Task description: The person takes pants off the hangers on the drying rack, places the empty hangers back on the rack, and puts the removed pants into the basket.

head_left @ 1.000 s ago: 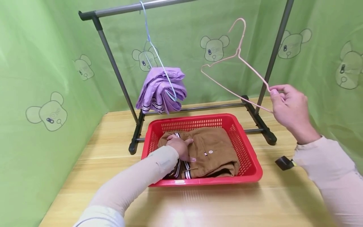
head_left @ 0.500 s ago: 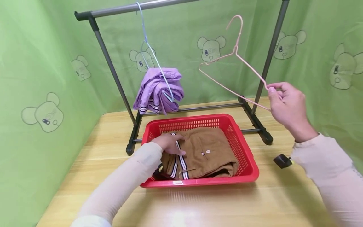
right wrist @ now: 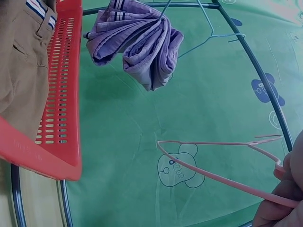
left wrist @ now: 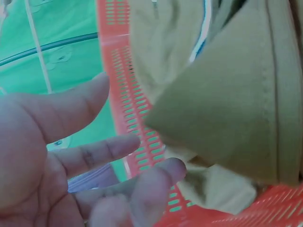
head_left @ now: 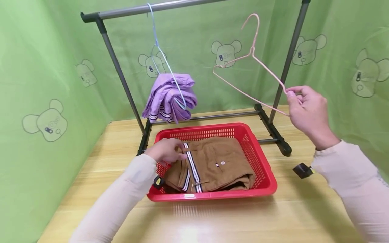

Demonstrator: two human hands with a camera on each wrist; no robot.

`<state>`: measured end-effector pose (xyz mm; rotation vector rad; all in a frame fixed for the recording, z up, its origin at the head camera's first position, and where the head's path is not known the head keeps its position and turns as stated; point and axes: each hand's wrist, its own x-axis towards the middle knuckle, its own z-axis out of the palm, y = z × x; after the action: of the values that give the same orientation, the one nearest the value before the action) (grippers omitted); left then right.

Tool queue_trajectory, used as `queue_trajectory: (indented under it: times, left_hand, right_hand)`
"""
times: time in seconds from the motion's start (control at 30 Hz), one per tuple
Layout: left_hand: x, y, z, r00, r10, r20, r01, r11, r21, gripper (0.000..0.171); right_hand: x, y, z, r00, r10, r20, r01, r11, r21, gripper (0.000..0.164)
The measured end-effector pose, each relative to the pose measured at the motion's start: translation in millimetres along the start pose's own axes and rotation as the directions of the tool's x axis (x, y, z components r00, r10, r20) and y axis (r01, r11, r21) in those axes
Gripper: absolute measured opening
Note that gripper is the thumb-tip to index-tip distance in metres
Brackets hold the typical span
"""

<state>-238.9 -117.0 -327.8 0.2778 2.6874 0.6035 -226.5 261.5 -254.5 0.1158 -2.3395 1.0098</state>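
Brown folded trousers [head_left: 218, 158] with a striped band lie in the red basket [head_left: 267, 172]. My left hand [head_left: 166, 150] is over the basket's left side, at the edge of the trousers. The left wrist view shows its fingers [left wrist: 113, 149] spread and loosely bent, holding nothing, beside the brown cloth [left wrist: 227, 94]. At the right, my right hand [head_left: 308, 108] pinches one end of a pink clothes hanger [head_left: 268, 69], raised with its hook up. That hanger [right wrist: 218, 177] also shows in the right wrist view, its end within the fingers.
A grey clothes rack [head_left: 121, 74] stands behind the basket. On its bar hangs a blue hanger [head_left: 166, 60] carrying folded purple trousers [head_left: 170, 94], above the basket's back left. Green curtains [head_left: 188, 37] surround the wooden table [head_left: 231, 219].
My left hand has drawn left across the brown trousers, from their middle to their left edge. The right hand keeps the pink hanger in nearly the same place.
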Motion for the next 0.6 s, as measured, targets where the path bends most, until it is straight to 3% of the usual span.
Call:
queue_trajectory:
  times: [0.17, 0.33, 0.5, 0.6]
  left_hand:
    - [-10.6, -8.6, -8.1, 0.994, 0.057, -0.090, -0.061, 0.997, -0.038, 0.046]
    - [-18.0, -19.9, -11.2, 0.967, 0.099, -0.235, -0.119, 0.990, -0.074, 0.043]
    - [-25.5, -32.4, -12.3, 0.965, 0.099, -0.242, -0.121, 0.990, -0.078, 0.062]
    - [-29.7, -40.2, -14.0, 0.969, 0.074, -0.235, -0.113, 0.981, -0.157, 0.073]
  right_hand:
    - [1.0, -1.0, -0.8, 1.000, 0.000, -0.002, 0.000, 1.000, 0.004, 0.036]
    - [3.1, -1.0, -1.5, 0.999, -0.016, -0.027, 0.016, 1.000, 0.010, 0.034]
    - [5.2, -4.5, -2.1, 0.998, -0.022, -0.060, 0.026, 0.998, 0.051, 0.031]
    - [6.9, -6.8, -3.5, 0.996, -0.026, -0.083, 0.032, 0.997, 0.068, 0.030]
